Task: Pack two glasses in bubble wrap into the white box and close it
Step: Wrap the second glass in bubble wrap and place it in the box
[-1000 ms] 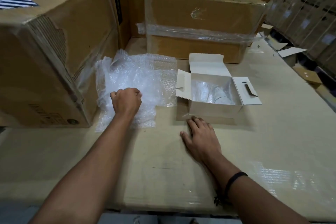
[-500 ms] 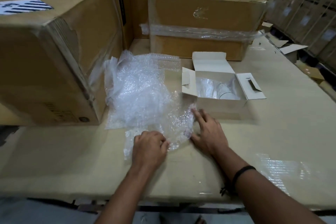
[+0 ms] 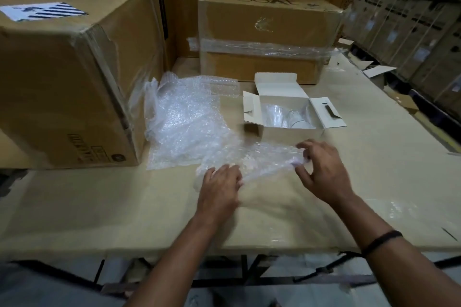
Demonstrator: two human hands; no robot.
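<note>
The right hand [image 3: 324, 172] pinches the right end of a bubble wrap sheet [image 3: 262, 159] between thumb and fingertips. The left hand [image 3: 219, 187] holds the left end, though blur hides its exact grip. The sheet hangs stretched between them, just above the counter [image 3: 386, 157] and in front of the open white box [image 3: 287, 133]. The glasses [image 3: 282, 117] lie inside the box, clear and hard to count.

The wrap is light, soft and floppy, so it is best held by its edges or corners. The glasses are likely fragile and slick, and are best gripped round the body.

Half a second ago the sheet lay crumpled under the left hand beside the bubble wrap pile [image 3: 182, 122], and the right hand rested flat on the counter.
</note>
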